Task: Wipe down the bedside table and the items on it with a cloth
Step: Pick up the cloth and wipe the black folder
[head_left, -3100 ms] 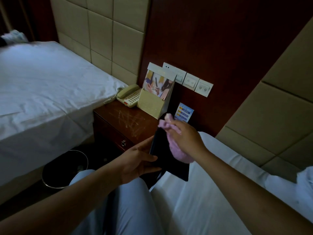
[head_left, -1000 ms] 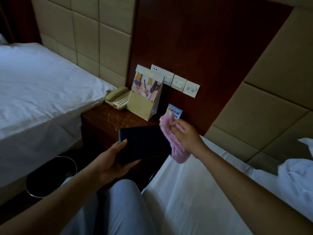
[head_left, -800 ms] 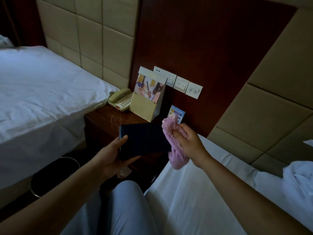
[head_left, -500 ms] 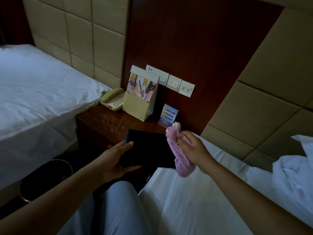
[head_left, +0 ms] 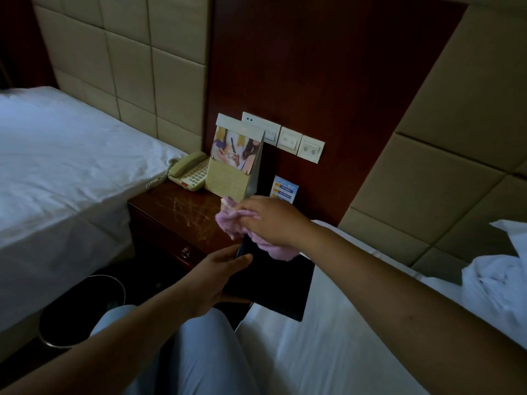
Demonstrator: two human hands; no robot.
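My left hand (head_left: 216,277) grips a flat black folder (head_left: 273,283) by its left edge, holding it tilted over the near corner of the dark wooden bedside table (head_left: 182,212). My right hand (head_left: 273,220) grips a bunched pink cloth (head_left: 236,223) and presses it on the folder's upper end. On the table stand a beige telephone (head_left: 189,171), a gold brochure stand (head_left: 233,166) with a picture, and a small blue card (head_left: 285,189) by the wall.
White beds lie at the left (head_left: 57,166) and right (head_left: 356,337) of the table. A dark waste bin (head_left: 82,309) stands on the floor at lower left. Wall switches (head_left: 296,143) sit above the table. My legs (head_left: 185,352) are in the foreground.
My left hand turned the folder from lying flat and wide to a steeper, end-on tilt. My right hand moved the cloth up and left onto the folder's upper end.
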